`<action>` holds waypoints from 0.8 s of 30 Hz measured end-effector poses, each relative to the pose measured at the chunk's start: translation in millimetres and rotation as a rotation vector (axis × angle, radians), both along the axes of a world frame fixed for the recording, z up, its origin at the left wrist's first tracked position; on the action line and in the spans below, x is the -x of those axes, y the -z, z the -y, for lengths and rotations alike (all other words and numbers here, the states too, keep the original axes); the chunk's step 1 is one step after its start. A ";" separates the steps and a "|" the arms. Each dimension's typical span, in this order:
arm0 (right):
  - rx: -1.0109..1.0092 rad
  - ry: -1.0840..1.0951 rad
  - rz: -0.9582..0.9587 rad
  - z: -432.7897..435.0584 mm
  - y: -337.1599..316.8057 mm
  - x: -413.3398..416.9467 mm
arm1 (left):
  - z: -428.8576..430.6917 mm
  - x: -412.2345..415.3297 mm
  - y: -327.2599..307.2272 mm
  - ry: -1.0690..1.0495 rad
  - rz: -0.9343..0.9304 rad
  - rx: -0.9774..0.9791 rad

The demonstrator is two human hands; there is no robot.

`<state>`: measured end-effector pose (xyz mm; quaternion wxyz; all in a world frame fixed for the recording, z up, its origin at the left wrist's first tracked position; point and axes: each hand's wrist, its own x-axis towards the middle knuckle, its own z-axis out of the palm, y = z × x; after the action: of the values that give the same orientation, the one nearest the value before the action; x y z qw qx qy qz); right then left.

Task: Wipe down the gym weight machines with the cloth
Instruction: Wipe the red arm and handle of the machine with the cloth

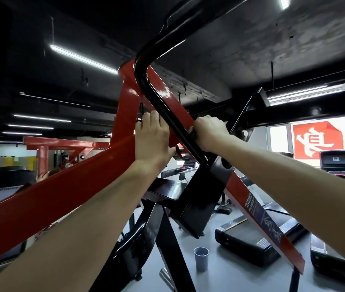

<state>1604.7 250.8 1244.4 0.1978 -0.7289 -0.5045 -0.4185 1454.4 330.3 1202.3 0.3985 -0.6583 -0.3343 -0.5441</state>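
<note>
Up on the red-and-black steel weight machine (pixel 62 199), the right hand (pixel 209 132) curls round a dark cloth (pixel 193 133) against its glossy black bent tube (pixel 167 110), the left hand (pixel 152 140) rests straight-fingered on the red beam, and a far-right red window sign (pixel 317 140) shows one white Chinese character.

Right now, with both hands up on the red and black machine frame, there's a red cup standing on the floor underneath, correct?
Not quite: the cup is pale grey, not red. The head view shows it standing upright on the floor beneath the machine frame. The left hand and the right hand, which grips the cloth, are both up on that frame.
</note>
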 end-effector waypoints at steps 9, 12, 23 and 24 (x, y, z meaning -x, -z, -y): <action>-0.040 -0.022 -0.103 -9.6 -29.2 -14.8 | -5.1 0.4 2.1 0.077 0.022 -0.037; -0.025 -0.068 -0.126 -4.0 -22.5 -16.3 | -5.8 1.7 4.6 0.083 0.011 -0.042; -0.189 -0.255 -0.037 -9.0 -17.7 0.7 | -8.0 -1.9 4.5 0.056 -0.002 -0.052; -0.228 -0.293 -0.045 -11.5 -25.0 3.2 | -7.8 -2.2 5.0 0.061 -0.001 -0.051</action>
<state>1601.5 262.3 1269.4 0.3492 -0.6299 -0.5499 -0.4231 1456.6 338.0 1197.3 0.3983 -0.6581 -0.3001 -0.5641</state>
